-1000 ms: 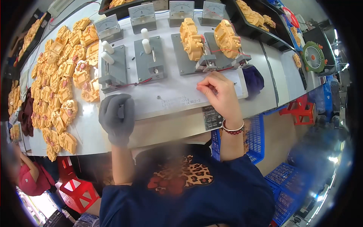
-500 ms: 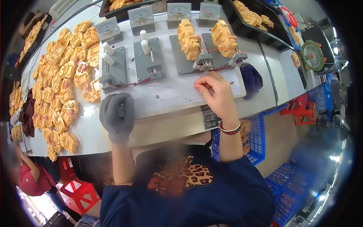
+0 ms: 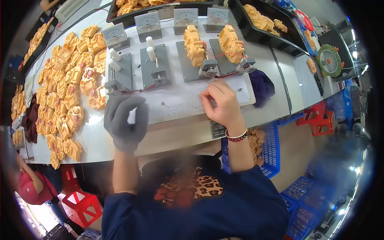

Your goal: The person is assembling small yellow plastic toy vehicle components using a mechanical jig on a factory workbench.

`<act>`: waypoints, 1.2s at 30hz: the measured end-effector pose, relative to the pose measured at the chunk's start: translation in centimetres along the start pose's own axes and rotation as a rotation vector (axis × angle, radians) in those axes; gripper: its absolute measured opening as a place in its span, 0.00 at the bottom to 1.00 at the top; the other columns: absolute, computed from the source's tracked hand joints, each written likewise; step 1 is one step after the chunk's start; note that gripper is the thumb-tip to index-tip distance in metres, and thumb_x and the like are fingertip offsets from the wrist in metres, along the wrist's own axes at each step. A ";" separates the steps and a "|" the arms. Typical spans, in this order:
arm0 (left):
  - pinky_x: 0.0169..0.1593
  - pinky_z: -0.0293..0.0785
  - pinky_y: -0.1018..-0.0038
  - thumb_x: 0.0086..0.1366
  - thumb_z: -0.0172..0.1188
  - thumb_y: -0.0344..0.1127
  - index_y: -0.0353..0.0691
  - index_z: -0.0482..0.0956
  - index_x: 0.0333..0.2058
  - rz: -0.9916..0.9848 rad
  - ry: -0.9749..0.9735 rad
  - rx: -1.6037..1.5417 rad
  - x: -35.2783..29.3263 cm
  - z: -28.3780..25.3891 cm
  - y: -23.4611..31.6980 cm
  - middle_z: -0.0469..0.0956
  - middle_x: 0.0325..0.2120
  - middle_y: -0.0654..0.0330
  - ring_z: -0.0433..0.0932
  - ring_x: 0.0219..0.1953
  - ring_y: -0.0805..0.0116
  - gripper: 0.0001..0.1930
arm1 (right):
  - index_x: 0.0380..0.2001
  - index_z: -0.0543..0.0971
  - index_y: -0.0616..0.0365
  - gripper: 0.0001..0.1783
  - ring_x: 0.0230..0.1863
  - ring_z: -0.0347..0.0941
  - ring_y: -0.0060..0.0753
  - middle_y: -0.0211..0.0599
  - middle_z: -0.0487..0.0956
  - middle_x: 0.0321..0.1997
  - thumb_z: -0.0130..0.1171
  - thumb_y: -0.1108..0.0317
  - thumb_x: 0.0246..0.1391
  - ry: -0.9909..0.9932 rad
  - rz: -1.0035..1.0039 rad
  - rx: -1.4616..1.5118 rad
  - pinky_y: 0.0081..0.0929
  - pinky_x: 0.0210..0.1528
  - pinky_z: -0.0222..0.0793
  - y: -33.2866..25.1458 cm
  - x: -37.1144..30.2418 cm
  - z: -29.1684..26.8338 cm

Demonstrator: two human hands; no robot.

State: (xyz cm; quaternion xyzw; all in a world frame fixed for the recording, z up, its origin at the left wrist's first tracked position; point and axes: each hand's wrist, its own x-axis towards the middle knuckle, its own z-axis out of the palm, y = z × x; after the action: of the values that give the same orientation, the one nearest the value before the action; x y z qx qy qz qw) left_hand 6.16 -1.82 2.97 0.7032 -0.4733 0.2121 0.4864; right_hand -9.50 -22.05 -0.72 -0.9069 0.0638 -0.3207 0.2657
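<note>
The white table (image 3: 94, 138) carries all the working items. A broad pile of yellow plastic parts (image 3: 60, 92) covers its left side; a black tray (image 3: 272, 43) with similar parts stands at the far right. A white sheet (image 3: 188, 93) lies in the middle, under four grey stands.

The two left stands (image 3: 126, 74) bear upright white posts (image 3: 150, 54) and no yellow part. The two right stands (image 3: 184, 58) each bear one part: a left housing (image 3: 194, 48) and a right housing (image 3: 231, 45).

The left hand (image 3: 118, 120) (gloved in grey) is above the near left edge of the sheet, nearest the left stands. Its fingers curl in a loose ring; nothing shows inside, and blur hides whether the tips meet. The bare right hand (image 3: 224, 103) is just on the near side of the right stands. Its fingers are half curled, with thumb and forefinger close together; whether they pinch anything small cannot be told.

Red wires (image 3: 229, 75) run between the right hand and the housings. Caution: a raised knuckle could probably snag a wire and pull a connection loose. A sideways knock could likewise unseat a housing.
</note>
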 end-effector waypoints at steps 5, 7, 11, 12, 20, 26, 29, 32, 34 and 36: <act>0.31 0.71 0.67 0.52 0.64 0.33 0.44 0.78 0.33 0.196 -0.189 0.017 7.6 3.5 3.2 0.76 0.23 0.58 0.76 0.26 0.58 0.09 | 0.39 0.75 0.60 0.17 0.36 0.73 0.34 0.37 0.77 0.36 0.63 0.73 0.43 0.342 0.253 0.312 0.30 0.37 0.68 -1.5 0.4 -0.8; 0.32 0.72 0.66 0.54 0.63 0.37 0.44 0.78 0.35 0.181 -0.230 0.029 9.7 5.5 3.1 0.76 0.24 0.56 0.77 0.27 0.57 0.10 | 0.44 0.74 0.60 0.21 0.38 0.73 0.33 0.38 0.77 0.39 0.63 0.73 0.43 0.315 0.239 0.340 0.29 0.39 0.69 -1.8 1.1 -0.5; 0.42 0.73 0.58 0.61 0.54 0.51 0.41 0.76 0.41 -0.018 -0.781 0.180 12.0 10.0 2.4 0.79 0.32 0.47 0.79 0.37 0.47 0.19 | 0.53 0.69 0.65 0.31 0.45 0.71 0.28 0.36 0.72 0.46 0.63 0.77 0.42 0.257 0.163 0.462 0.25 0.48 0.68 -0.5 0.8 0.5; 0.45 0.74 0.59 0.60 0.53 0.52 0.42 0.77 0.41 -0.220 -0.944 0.182 12.5 10.7 2.4 0.80 0.35 0.48 0.79 0.39 0.48 0.20 | 0.52 0.68 0.65 0.31 0.46 0.70 0.29 0.38 0.70 0.49 0.62 0.78 0.41 0.197 0.183 0.527 0.26 0.49 0.68 -0.8 0.9 0.1; 0.41 0.74 0.64 0.62 0.53 0.54 0.41 0.77 0.38 -0.045 -0.566 0.103 18.8 11.0 2.1 0.79 0.30 0.50 0.80 0.35 0.56 0.21 | 0.44 0.72 0.63 0.26 0.37 0.72 0.34 0.41 0.75 0.40 0.60 0.74 0.35 0.241 0.115 0.461 0.27 0.39 0.69 0.2 -0.4 -0.2; 0.38 0.75 0.73 0.65 0.57 0.43 0.42 0.64 0.59 -0.537 -0.322 -0.471 37.9 12.4 -5.9 0.73 0.44 0.56 0.75 0.39 0.68 0.27 | 0.49 0.71 0.63 0.31 0.40 0.72 0.33 0.41 0.75 0.42 0.61 0.73 0.35 0.170 0.114 0.515 0.27 0.41 0.68 -0.6 0.1 -0.3; 0.36 0.74 0.75 0.65 0.57 0.43 0.41 0.65 0.57 -0.323 -0.136 -0.640 36.8 13.1 -7.2 0.73 0.41 0.57 0.75 0.36 0.69 0.25 | 0.53 0.70 0.62 0.33 0.40 0.71 0.32 0.40 0.75 0.42 0.61 0.73 0.38 0.193 0.090 0.527 0.25 0.40 0.67 -0.9 0.7 -0.4; 0.39 0.73 0.75 0.60 0.62 0.41 0.39 0.66 0.54 -0.302 -0.284 -0.707 28.2 10.2 -0.5 0.72 0.42 0.58 0.73 0.37 0.68 0.26 | 0.56 0.69 0.62 0.33 0.39 0.71 0.31 0.38 0.75 0.38 0.61 0.73 0.42 0.209 0.211 0.412 0.24 0.39 0.67 -1.4 0.5 -0.2; 0.40 0.71 0.79 0.66 0.55 0.41 0.35 0.76 0.44 -0.087 -0.288 -0.524 22.7 9.3 0.6 0.76 0.38 0.63 0.74 0.35 0.75 0.16 | 0.55 0.69 0.62 0.32 0.38 0.70 0.31 0.37 0.74 0.36 0.62 0.73 0.43 0.249 0.237 0.397 0.24 0.38 0.67 -1.4 -0.1 -0.1; 0.37 0.70 0.79 0.62 0.57 0.32 0.33 0.76 0.41 0.007 -0.374 -0.326 16.4 6.4 3.6 0.75 0.32 0.64 0.72 0.32 0.78 0.10 | 0.55 0.69 0.61 0.31 0.38 0.70 0.30 0.37 0.73 0.34 0.62 0.72 0.44 0.301 0.266 0.376 0.24 0.38 0.66 -1.2 -0.8 -0.6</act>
State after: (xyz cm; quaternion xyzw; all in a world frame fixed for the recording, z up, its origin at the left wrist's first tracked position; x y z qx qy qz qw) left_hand 9.63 -15.30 14.38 0.6407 -0.5854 0.0008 0.4969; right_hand -10.60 -21.03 -0.10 -0.7675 0.1605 -0.4202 0.4567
